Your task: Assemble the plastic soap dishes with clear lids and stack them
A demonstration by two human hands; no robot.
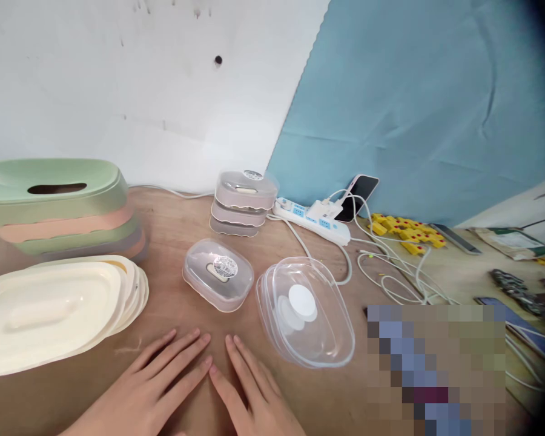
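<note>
My left hand (163, 381) lies flat on the brown tabletop with its fingers spread, holding nothing. Beside it my right hand (254, 390) also rests flat, fingers apart, and the two thumbs nearly meet. Just beyond the fingertips sits a small mauve box with a clear lid (218, 275) and a round patterned sticker. To its right are nested clear plastic lids (320, 321) with white round labels. Cream oval trays (49, 303) are stacked to the left of my left hand.
Green, pink and grey tissue-box-like covers (72, 200) are stacked at the left. Several mauve boxes (243, 203) stand piled by the wall. A power strip (313, 221), a phone (358, 197), yellow pieces (397, 227) and white cables (390, 275) lie at the right. One patch is pixelated.
</note>
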